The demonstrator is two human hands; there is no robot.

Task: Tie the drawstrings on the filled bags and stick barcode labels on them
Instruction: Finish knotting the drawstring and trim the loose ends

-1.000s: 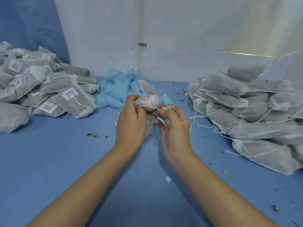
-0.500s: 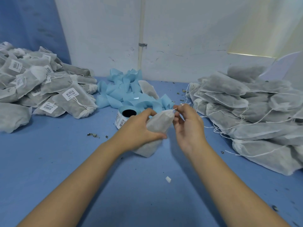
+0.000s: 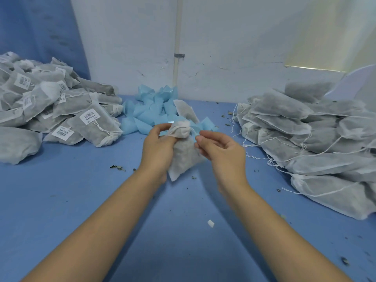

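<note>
**Q:** why hold it up at centre frame?

**me:** left hand (image 3: 156, 147) grips the filled bag (image 3: 183, 157) by its gathered neck so nothing spills. Right hand (image 3: 221, 148) pinches the drawstring (image 3: 192, 131) to knot it. No barcode yet, unlike the labelled pile (image 3: 91, 123) upper left

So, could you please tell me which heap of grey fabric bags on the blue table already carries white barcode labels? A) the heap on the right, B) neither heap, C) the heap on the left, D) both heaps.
C: white barcode labels show on several bags in the left heap of grey fabric bags, while the right heap of grey fabric bags shows none.
</note>
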